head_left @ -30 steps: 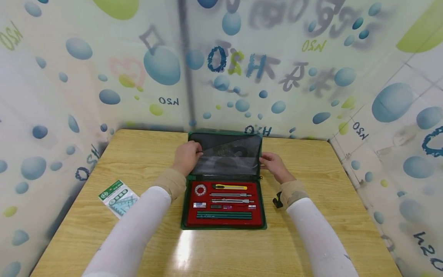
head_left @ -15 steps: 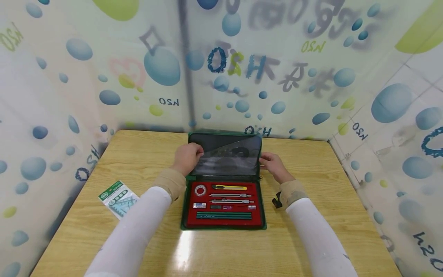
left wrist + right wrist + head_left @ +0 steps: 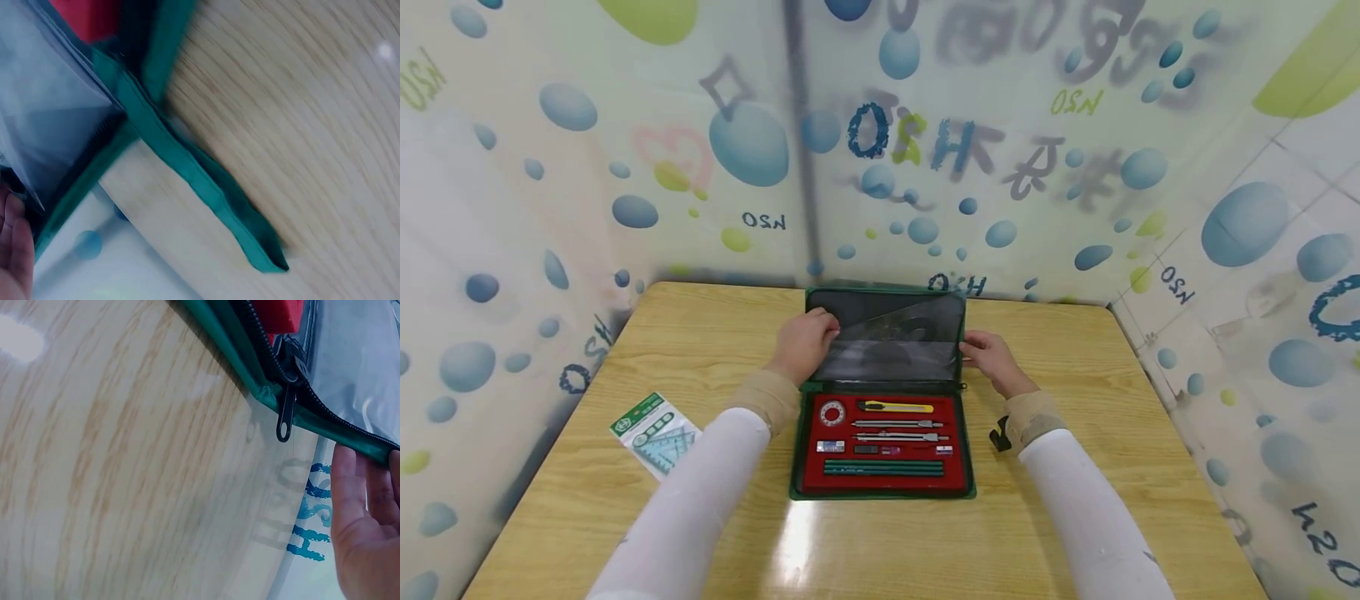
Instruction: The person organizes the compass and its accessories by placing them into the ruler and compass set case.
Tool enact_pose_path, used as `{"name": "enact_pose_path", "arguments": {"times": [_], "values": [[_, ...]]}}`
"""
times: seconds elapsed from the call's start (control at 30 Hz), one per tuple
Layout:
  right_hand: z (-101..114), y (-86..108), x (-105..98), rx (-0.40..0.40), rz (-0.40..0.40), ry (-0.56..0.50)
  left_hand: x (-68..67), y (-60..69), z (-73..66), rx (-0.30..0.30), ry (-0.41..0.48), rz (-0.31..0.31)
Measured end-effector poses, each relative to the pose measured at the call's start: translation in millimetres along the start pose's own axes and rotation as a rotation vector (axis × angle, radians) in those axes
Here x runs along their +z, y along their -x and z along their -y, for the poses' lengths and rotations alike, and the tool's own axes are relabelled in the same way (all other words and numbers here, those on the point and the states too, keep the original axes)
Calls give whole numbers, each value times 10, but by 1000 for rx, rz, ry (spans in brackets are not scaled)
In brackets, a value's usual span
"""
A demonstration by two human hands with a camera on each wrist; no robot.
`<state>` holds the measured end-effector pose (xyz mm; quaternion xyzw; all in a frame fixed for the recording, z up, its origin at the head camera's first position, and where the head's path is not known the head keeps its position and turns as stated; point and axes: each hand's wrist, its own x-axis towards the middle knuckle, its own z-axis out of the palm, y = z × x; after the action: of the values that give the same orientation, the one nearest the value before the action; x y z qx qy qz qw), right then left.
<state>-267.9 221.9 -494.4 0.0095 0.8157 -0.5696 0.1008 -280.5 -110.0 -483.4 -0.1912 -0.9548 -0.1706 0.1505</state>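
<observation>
A green zip case (image 3: 797, 467) lies unfolded on the table, its lid raised against the back. A clear plastic pocket (image 3: 898, 354) covers the black inside of the lid. At the lid's left side my left hand (image 3: 805, 343) pinches the pocket's edge; only its fingers (image 3: 19, 240) show in the left wrist view. My right hand (image 3: 995, 360) grips the lid's right edge, fingers behind it. Below, a red tray (image 3: 887, 485) holds a white ring-shaped piece (image 3: 832, 413), a yellow utility knife (image 3: 895, 407), compasses (image 3: 898, 437), an eraser (image 3: 831, 447), a sharpener (image 3: 943, 450) and green pencils (image 3: 883, 468).
A packaged set of rulers (image 3: 658, 435) lies on the left of the wooden table (image 3: 880, 550). Near my right wrist sits a small black object (image 3: 1000, 435). A green strap (image 3: 206, 187) and a zip pull (image 3: 285, 419) stick out from the case. Patterned curtains stand behind.
Both hands stay on the lid almost without moving. The whole head view has shifted very slightly.
</observation>
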Motion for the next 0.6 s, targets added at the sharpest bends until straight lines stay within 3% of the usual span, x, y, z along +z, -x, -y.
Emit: {"name": "enact_pose_path", "arguments": {"times": [0.33,0.6], "values": [[-11,-2,11,-2,-1,2,27,33,-58,-60,-13,23],[-28,1,15,-11,5,-9,-3,70,63,29,91,47]]}}
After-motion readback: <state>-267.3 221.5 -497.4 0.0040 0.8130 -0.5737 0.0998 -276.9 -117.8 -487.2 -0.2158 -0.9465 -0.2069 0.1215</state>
